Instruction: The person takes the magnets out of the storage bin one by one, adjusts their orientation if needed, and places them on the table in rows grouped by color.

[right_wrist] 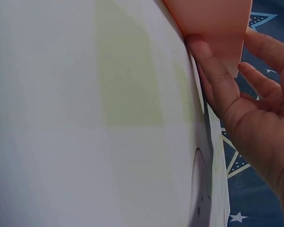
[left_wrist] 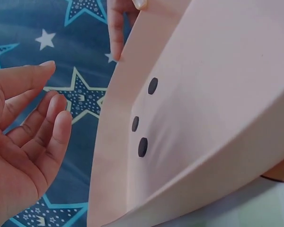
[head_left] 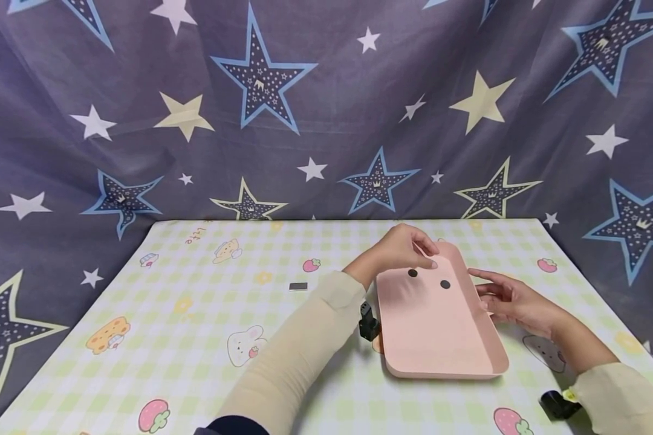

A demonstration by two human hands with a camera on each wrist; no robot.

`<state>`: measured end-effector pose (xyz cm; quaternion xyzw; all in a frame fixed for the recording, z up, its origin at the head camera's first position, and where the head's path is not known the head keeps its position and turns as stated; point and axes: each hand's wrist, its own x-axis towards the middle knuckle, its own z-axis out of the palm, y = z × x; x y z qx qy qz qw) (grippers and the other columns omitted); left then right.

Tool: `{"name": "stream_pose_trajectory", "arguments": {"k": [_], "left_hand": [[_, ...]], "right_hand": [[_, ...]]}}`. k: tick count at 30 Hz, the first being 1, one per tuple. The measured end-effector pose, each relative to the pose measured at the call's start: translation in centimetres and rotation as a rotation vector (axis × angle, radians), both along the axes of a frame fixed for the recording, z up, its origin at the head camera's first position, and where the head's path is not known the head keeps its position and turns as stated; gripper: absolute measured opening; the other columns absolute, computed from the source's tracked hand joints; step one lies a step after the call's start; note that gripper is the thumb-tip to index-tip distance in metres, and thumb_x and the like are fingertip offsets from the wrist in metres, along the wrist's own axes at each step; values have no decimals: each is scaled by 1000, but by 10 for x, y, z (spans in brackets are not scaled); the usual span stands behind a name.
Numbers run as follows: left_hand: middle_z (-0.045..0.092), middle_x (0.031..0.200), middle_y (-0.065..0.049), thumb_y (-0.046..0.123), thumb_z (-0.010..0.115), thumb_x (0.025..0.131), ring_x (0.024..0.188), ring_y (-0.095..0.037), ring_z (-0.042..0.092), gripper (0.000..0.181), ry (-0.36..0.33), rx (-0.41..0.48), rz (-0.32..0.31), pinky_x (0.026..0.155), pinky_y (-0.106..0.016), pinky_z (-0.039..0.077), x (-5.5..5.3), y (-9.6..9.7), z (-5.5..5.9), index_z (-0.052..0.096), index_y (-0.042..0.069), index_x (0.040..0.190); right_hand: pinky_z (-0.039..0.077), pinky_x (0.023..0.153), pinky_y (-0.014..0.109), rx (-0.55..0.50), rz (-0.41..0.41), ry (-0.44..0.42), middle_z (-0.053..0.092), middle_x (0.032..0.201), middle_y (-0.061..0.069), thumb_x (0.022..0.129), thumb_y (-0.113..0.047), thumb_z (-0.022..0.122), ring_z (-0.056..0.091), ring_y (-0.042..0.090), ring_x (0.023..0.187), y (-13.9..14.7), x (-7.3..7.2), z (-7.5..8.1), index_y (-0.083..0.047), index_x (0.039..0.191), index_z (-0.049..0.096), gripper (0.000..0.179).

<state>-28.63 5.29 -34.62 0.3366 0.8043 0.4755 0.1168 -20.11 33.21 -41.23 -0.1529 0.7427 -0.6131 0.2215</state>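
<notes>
A pink, shallow tray (head_left: 438, 326) with rounded corners lies on the table, and small black discs rest in its far end. Three of these discs (left_wrist: 142, 147) show in the left wrist view, while the head view shows two. Over the tray's far end hovers my left hand (head_left: 399, 248), fingers loosely bent and nothing between them. My right hand (head_left: 514, 302) is at the tray's right side, its fingertips against the outer wall and rim. In the right wrist view the right hand's fingers (right_wrist: 217, 75) reach the pink wall low down, close to the tablecloth.
On the table, left of the tray, lies a small dark rectangular piece (head_left: 298, 286) with a pale edge. A checked tablecloth (head_left: 207, 338) with cartoon prints covers the table. Behind its far edge hangs a dark curtain (head_left: 326, 121) with stars.
</notes>
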Motion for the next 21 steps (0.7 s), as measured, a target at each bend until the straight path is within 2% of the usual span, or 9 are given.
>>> {"name": "stream_pose_trajectory", "arguments": {"k": [5, 11, 14, 15, 18, 21], "left_hand": [[72, 100, -16, 3, 81, 78, 74, -7, 66, 26, -80, 39, 38, 62, -23, 55, -4, 2, -5, 73, -3, 102], [71, 102, -19, 2, 81, 77, 74, -9, 65, 27, -142, 97, 77, 61, -25, 55, -12, 5, -18, 72, -4, 103], [72, 98, -13, 2, 81, 77, 76, -7, 65, 26, -147, 80, 121, 68, -27, 56, -15, 7, -25, 73, -2, 102], [73, 96, -9, 4, 82, 77, 77, -5, 65, 25, -137, 59, 146, 76, -26, 55, -16, 7, -27, 75, 1, 100], [74, 89, 4, 9, 84, 76, 77, -1, 64, 22, -90, -18, 204, 98, -32, 42, -17, 8, -32, 77, 8, 97], [72, 85, 13, 16, 85, 76, 77, 2, 62, 20, -36, -116, 245, 102, -38, 30, -19, 8, -34, 78, 15, 95]], "right_hand": [[54, 87, 40, -3, 2, 1, 50, 133, 12, 100, -5, 54, 61, 17, 111, 0, 0, 0, -9, 156, 18, 67], [54, 87, 39, -7, 4, 4, 50, 133, 12, 100, -4, 53, 61, 16, 111, 1, 0, 0, -10, 156, 19, 66], [55, 87, 39, -13, 10, 8, 50, 132, 12, 100, -3, 53, 61, 17, 111, 1, 0, 0, -11, 156, 20, 65], [55, 87, 39, -15, 14, 11, 50, 132, 11, 100, -3, 52, 61, 17, 111, 1, 0, 0, -11, 156, 20, 65], [55, 87, 39, -22, 21, 18, 51, 132, 10, 100, -2, 52, 61, 17, 111, 1, 0, -1, -11, 156, 20, 65], [55, 87, 39, -26, 25, 25, 51, 132, 10, 100, -2, 51, 61, 17, 111, 1, 0, -2, -12, 156, 21, 65]]}}
